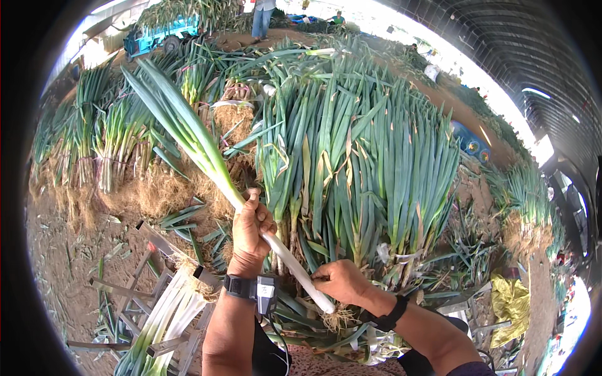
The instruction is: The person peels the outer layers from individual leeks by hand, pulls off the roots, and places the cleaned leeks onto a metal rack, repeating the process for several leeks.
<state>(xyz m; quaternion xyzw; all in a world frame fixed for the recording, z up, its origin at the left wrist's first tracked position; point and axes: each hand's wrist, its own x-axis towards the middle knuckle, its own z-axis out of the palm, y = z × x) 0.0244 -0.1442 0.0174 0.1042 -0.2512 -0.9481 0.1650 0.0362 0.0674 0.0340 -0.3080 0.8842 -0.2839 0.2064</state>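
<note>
A long green onion (216,166) slants across the middle, its leaves up to the left and its root tuft low on the right. My left hand (252,227) is closed round the stalk where the green turns to white. Near the root end, my right hand (343,281) has its fingers curled and pinched against the white shaft; the fingertips are partly hidden. Just beyond both hands stands a dense upright mass of green onions (370,169). Beside my left forearm, cleaned white-stemmed green onions (172,307) lie on a metal frame (135,288).
Tied bundles with bushy roots (116,144) line the left side. A blue cart (163,37) loaded with onions stands at the back, near a standing person (262,22). A yellow sack (509,310) lies at right, and cut leaves litter the soil (63,250).
</note>
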